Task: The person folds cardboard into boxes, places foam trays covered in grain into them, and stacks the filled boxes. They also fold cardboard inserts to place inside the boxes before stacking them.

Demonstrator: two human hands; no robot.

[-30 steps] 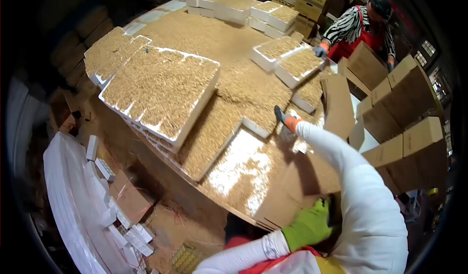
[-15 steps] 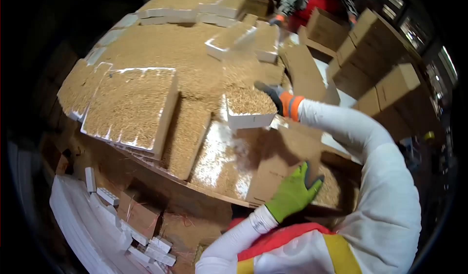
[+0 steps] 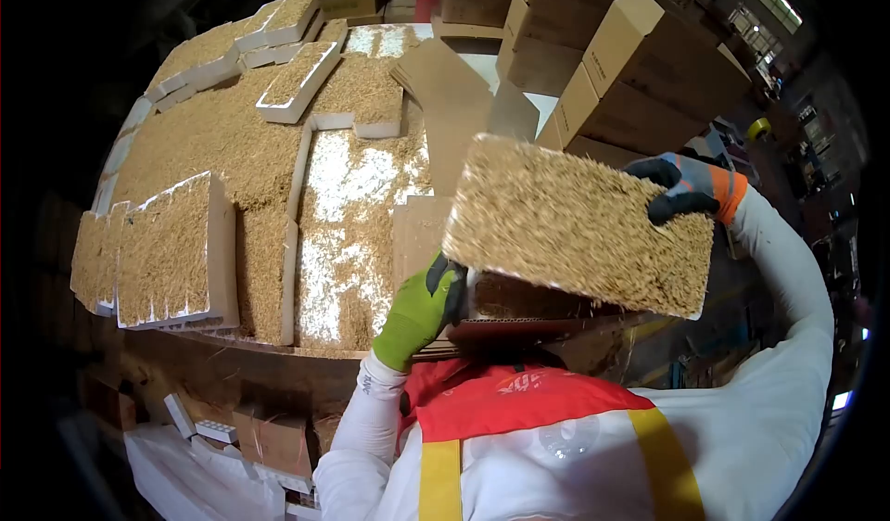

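Note:
A white tray heaped with tan, husk-like flakes is tilted in front of me, above an open cardboard box. My right hand, in a grey-and-orange glove with dark fingers, grips the tray at its right end, fingers over the flake-covered face. Below the tray's left corner is my left hand in a green glove. Its dark fingers are curled beside the box's left side. Whether they pinch the tray corner or the box edge I cannot make out.
Flakes cover the table, where more filled trays are stacked at left and another tray lies farther back. Tall cardboard cartons stand at the back right. White foam pieces and a carton lie below the table's front edge.
My right hand has lifted the filled tray off the table and brought it right and nearer, over the box. My left hand has moved left and its fingers have curled. The view has turned right.

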